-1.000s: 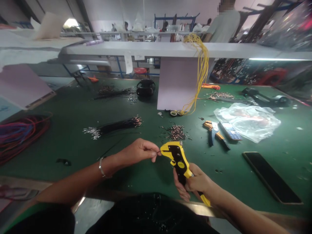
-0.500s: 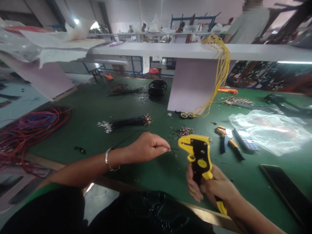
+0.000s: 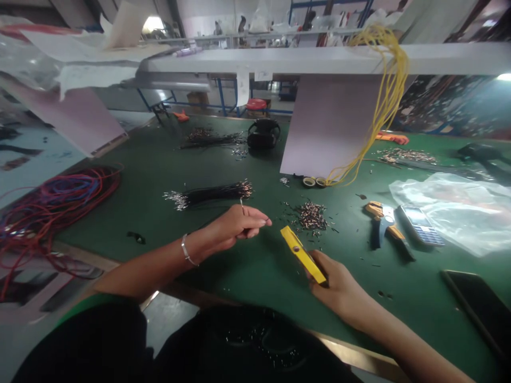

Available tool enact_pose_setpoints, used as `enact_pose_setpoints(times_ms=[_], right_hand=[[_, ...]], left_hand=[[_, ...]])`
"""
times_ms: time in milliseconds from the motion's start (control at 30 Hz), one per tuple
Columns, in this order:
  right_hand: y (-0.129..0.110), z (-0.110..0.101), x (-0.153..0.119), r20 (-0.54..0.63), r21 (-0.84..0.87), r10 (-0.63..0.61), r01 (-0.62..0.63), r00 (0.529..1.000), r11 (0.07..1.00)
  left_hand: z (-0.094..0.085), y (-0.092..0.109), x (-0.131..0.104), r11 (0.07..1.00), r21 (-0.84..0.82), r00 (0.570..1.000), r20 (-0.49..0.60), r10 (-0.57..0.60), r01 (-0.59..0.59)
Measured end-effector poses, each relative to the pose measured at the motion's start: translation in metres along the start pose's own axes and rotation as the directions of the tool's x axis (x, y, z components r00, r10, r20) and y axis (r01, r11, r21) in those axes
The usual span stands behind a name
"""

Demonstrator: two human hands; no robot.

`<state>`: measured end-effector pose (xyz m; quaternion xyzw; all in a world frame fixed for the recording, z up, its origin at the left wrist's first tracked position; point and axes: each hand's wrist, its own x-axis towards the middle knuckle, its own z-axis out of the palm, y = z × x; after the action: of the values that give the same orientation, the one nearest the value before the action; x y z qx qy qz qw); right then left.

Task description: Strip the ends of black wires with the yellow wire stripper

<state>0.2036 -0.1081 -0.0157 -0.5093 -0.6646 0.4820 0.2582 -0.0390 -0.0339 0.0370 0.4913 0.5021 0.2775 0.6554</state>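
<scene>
My left hand point(image 3: 235, 226) is closed in a pinch on a thin black wire point(image 3: 241, 203), whose pale end sticks up above the knuckles; the rest of it is mostly hidden. Just behind the hand lies a bundle of black wires point(image 3: 211, 194) with silvery tips on the left and coppery ends on the right. My right hand point(image 3: 335, 279) grips a yellow and black wire stripper point(image 3: 303, 255), seen edge-on with its nose toward the left hand. Beyond the stripper is a pile of small stripped bits point(image 3: 311, 215) on the green tabletop point(image 3: 255, 276).
Cutting pliers with orange handles point(image 3: 387, 229), a keypad phone point(image 3: 421, 226) and a dark smartphone point(image 3: 475, 306) lie at right, near a plastic bag point(image 3: 459, 207). Yellow wires point(image 3: 389, 101) hang from the white shelf point(image 3: 215, 61). Red and blue cables point(image 3: 72, 197) are heaped at left.
The stripper has turned from its side view to edge-on and moved slightly left. My left hand has risen a little, and the wire end now points upward. The view has tilted down.
</scene>
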Motion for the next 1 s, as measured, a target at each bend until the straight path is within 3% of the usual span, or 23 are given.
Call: enact_pose_setpoints(times_ms=[133,333,533,767,900,1000], right_hand=[[0.002,0.003,0.001,-0.003,-0.486,-0.143,0.123,0.99,0.865],[0.01,0.016,0.005,0.091,-0.731,-0.212,0.21,0.973,0.65],[0.015,0.017,0.006,0.138,-0.754,-0.213,0.242,0.967,0.61],[0.007,0.004,0.003,0.16,-0.676,-0.203,0.257,0.966,0.691],[0.01,-0.005,0.002,0.111,-0.633,-0.302,0.302,0.947,0.713],[0.011,-0.009,0.004,0.016,-0.586,-0.43,0.357,0.903,0.727]], left_hand=[[-0.005,-0.009,0.009,0.999,-0.037,1.0,-0.004,-0.001,0.001],[-0.006,-0.019,0.022,0.999,-0.041,0.999,-0.029,0.026,-0.027],[0.002,-0.022,0.025,1.0,0.007,0.996,-0.089,-0.013,0.013],[0.018,-0.022,0.016,0.99,0.14,1.0,-0.001,-0.031,0.031],[0.023,-0.023,0.015,0.986,0.157,0.998,0.028,-0.064,0.059],[0.026,-0.022,0.014,0.982,0.173,0.995,0.048,-0.09,0.081]])
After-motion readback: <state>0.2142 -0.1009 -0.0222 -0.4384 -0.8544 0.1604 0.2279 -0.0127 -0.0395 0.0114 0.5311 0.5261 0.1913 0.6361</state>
